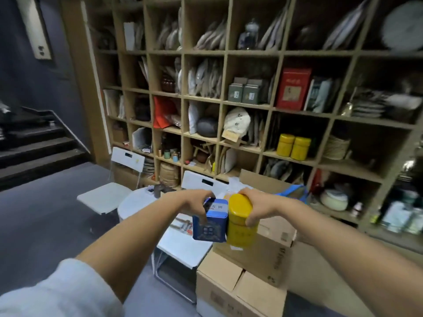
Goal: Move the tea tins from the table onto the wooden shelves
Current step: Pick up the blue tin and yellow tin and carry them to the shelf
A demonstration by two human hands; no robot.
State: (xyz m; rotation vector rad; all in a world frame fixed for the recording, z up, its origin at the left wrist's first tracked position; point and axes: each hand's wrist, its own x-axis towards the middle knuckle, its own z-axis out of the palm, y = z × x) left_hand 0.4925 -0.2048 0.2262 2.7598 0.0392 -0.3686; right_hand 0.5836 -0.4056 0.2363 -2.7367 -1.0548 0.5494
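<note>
The left hand [194, 203] gripped the blue tin [210, 225] and the right hand [254, 208] gripped the yellow tin [240, 221], both carried in the air before the wooden shelves [270, 108], so each needed a steady, upright placing into a free compartment.

- Both arms are reaching forward and inward, so the hands are meeting side by side at chest height.
- The left forearm is coming up from the lower left, bare below a pale sleeve pushed up near the elbow.
- The left hand [193, 202] is gripping the top of a blue tin [209, 225], fingers curling down over its lid and near side.
- The right forearm is coming in from the lower right, bare along its whole visible length.
- The right hand [257, 208] is clasping a yellow tin [240, 221], fingers wrapping its right side just under the lid.
- The two tins are touching, tilted toward the viewer.
</note>
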